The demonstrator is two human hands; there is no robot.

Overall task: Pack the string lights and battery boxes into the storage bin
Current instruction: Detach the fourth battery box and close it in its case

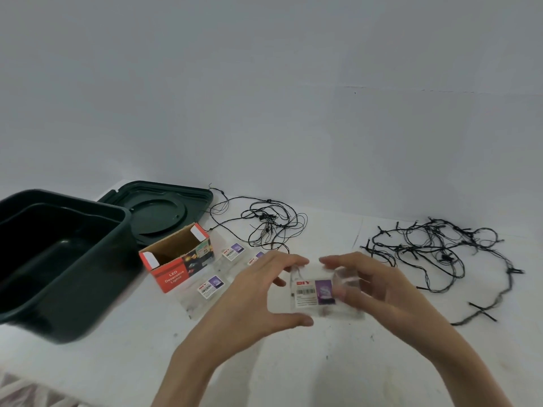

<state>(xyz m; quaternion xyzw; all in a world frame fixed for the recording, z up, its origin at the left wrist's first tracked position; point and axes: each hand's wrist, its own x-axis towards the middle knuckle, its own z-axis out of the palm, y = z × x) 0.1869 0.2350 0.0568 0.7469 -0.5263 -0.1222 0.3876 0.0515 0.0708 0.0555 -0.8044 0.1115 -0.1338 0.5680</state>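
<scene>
Above the white table I hold a clear plastic battery box packet point(316, 292) with a red and purple label between both hands. My left hand point(258, 292) pinches its left edge with thumb below and fingers above. Its right side is gripped by my right hand point(373, 286). Three more labelled packets point(210, 286) lie flat on the table behind. Two tangles of black string lights rest further back, one in the middle point(270, 227) and a larger one on the right point(440, 251). The dark green storage bin point(88, 277) stands open at the left.
The bin's green lid point(164, 210) lies flat behind the bin against the wall. An open red LED lights carton point(176, 259) sits between the bin and the packets. The white wall closes off the table's back edge.
</scene>
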